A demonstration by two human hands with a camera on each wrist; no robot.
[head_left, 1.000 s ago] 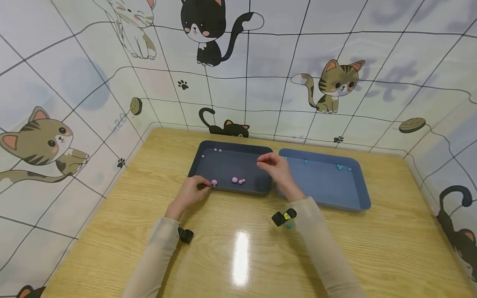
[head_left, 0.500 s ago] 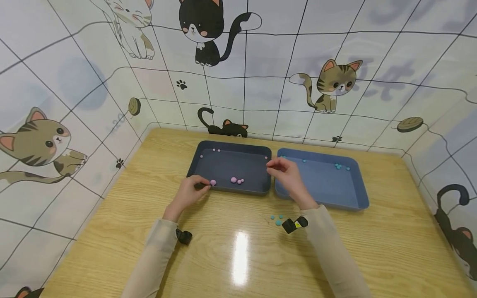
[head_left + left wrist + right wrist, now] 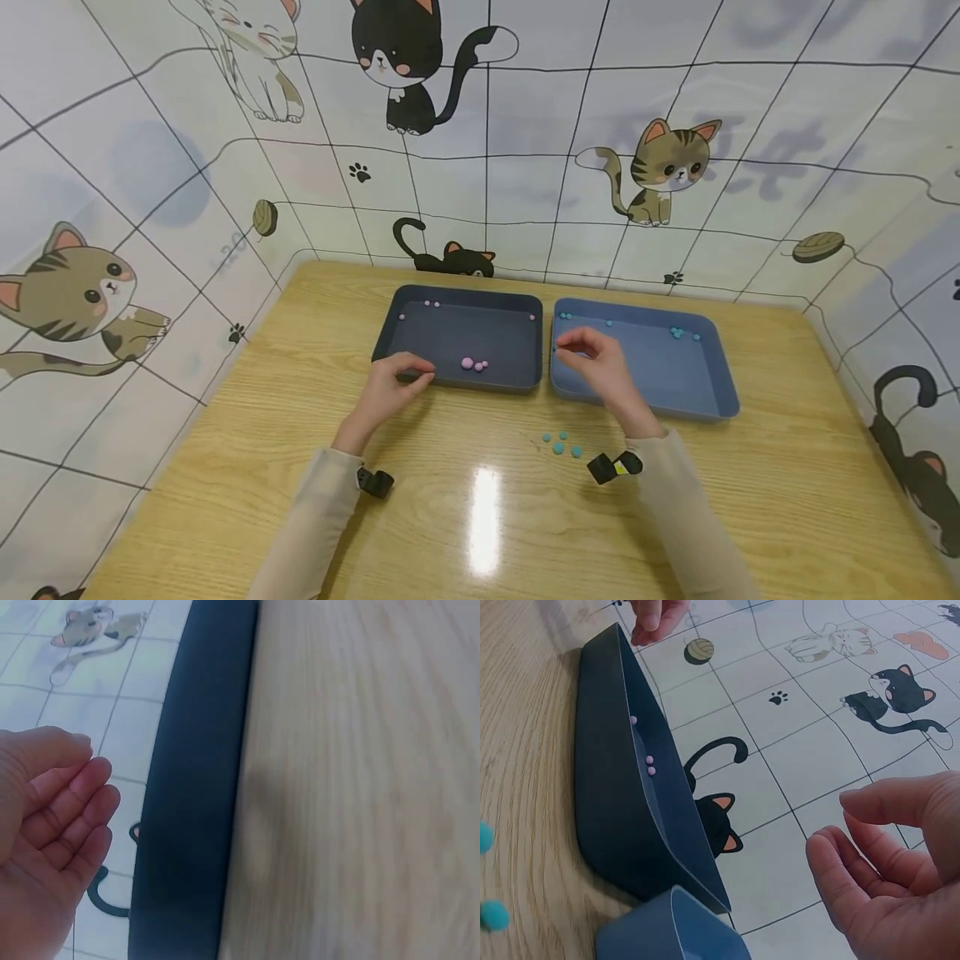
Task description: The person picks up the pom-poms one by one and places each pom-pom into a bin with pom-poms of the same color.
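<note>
My left hand (image 3: 393,387) hovers at the front-left rim of the dark tray (image 3: 487,325), fingers loosely curled, thumb tip close to the index tip. Nothing shows between them in the left wrist view; a spot of the tray is hidden behind these fingers. My right hand (image 3: 600,367) is over the left side of the blue tray (image 3: 645,367). Its thumb and index stand apart with a bare gap in the right wrist view. Inside the dark tray sit a large pink ball (image 3: 467,363), two smaller ones beside it, and several tiny ones near the walls.
Small teal balls (image 3: 677,332) lie in the blue tray, mostly toward its back wall. Several more teal balls (image 3: 558,448) rest on the wooden table (image 3: 420,517) in front. Behind the trays rises a cat-patterned wall (image 3: 540,192). The trays stand side by side, narrowly apart.
My right hand has moved right and slightly toward me, from over the dark tray to the blue one, uncovering a tiny pink ball. The pink ball by my left fingertips is now out of sight.
</note>
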